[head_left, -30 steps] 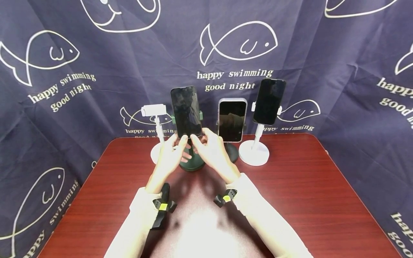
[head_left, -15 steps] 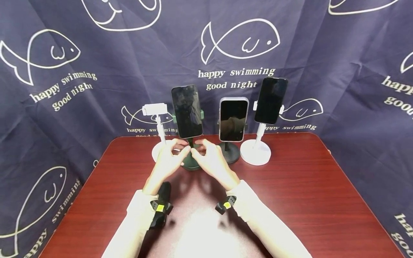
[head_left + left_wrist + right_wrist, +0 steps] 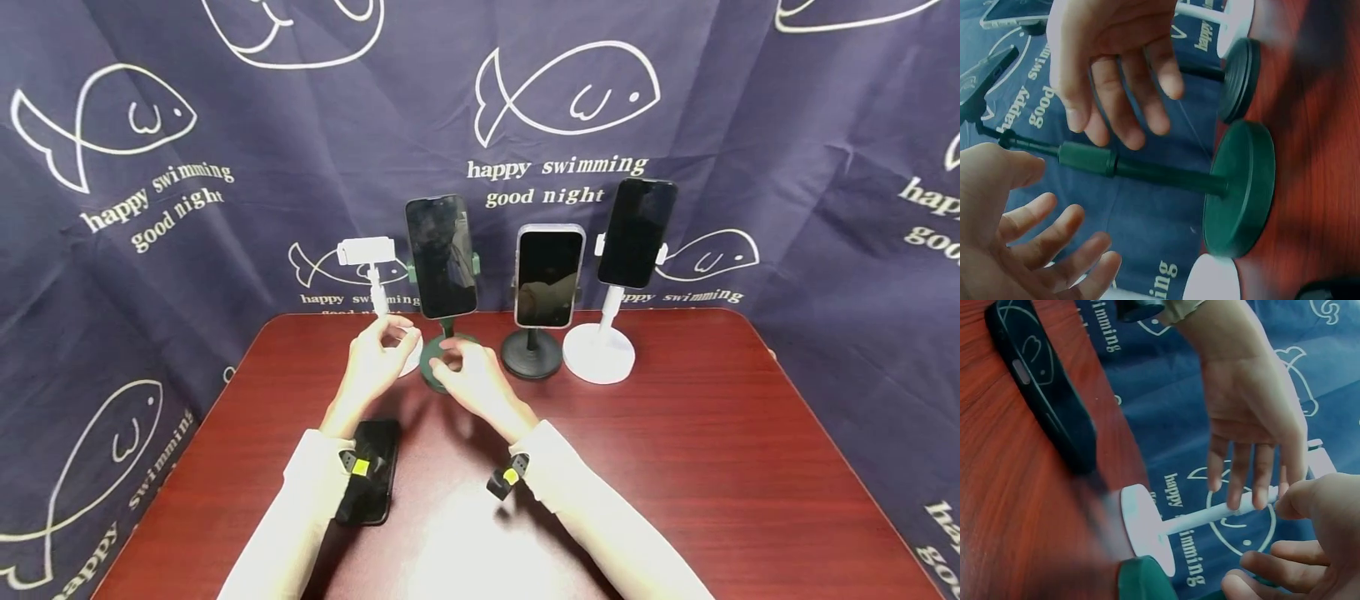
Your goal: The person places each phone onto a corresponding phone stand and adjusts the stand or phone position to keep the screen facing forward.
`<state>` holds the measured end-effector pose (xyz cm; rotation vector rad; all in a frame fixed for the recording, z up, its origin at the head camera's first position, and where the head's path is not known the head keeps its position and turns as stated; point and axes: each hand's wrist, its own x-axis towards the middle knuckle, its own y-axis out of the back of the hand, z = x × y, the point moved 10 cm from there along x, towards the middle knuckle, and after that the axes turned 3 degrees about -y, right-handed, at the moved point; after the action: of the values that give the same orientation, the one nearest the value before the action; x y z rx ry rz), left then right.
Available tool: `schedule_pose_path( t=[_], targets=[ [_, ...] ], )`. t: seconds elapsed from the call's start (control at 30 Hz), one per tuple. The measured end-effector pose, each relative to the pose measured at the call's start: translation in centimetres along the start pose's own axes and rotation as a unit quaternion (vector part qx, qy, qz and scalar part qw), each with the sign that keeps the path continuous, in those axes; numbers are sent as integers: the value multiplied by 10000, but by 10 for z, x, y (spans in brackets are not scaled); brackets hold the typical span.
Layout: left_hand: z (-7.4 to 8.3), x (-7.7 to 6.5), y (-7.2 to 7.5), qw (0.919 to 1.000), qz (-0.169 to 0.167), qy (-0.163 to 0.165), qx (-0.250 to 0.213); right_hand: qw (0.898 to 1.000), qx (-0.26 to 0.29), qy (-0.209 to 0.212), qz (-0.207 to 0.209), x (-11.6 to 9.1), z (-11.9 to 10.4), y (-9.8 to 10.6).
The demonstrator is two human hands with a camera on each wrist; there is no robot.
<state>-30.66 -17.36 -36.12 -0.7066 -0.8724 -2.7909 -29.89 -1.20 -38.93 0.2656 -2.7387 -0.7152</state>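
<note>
My left hand (image 3: 372,360) hovers with loosely bent fingers in front of the left white phone stand (image 3: 366,251), whose clamp bears no phone. Nothing is in my right hand (image 3: 480,382), which is near the base of the green phone stand (image 3: 437,385). A dark phone (image 3: 442,258) stands upright in that stand's green clamp. The left wrist view shows the green pole (image 3: 1166,175) between both hands, the fingers apart from it. Flat on the table beneath my left wrist lies a black phone (image 3: 381,475), partly hidden by the wrist camera.
Right of the green stand is a black stand (image 3: 531,360) holding a phone with a pale case (image 3: 550,279). Further right, another white stand (image 3: 598,360) carries a dark phone (image 3: 637,233). The red-brown table (image 3: 720,442) meets a blue fish-print curtain (image 3: 720,108) behind.
Both hands have come down from the bottom of the phone in the green stand and drawn apart, the left one moving leftward. That phone stays in its clamp.
</note>
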Motion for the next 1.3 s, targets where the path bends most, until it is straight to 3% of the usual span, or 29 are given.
schedule_pose_path(
  t=[0.4, 0.53, 0.67, 0.87, 1.13, 1.3],
  targets=[
    [-10, 7, 20, 9996, 239, 60, 101, 9984, -456, 31, -330, 8, 7, -33],
    [-9, 12, 26, 9994, 271, 19, 220, 9950, -861, 218, -465, 10, 5, -46],
    [-7, 17, 38, 9986, 374, 20, 383, 9884, -1309, 348, -683, 12, 3, -62],
    [-3, 29, 64, 9960, 584, 94, 674, 9812, -1658, 64, -985, 15, 12, -85],
    [-5, 45, 96, 9902, 895, 574, 902, 9792, -1822, -53, -894, 20, 15, -94],
    [-6, 55, 104, 9878, 951, 912, 828, 9739, -2088, 225, -860, 22, 10, -94]
  ],
)
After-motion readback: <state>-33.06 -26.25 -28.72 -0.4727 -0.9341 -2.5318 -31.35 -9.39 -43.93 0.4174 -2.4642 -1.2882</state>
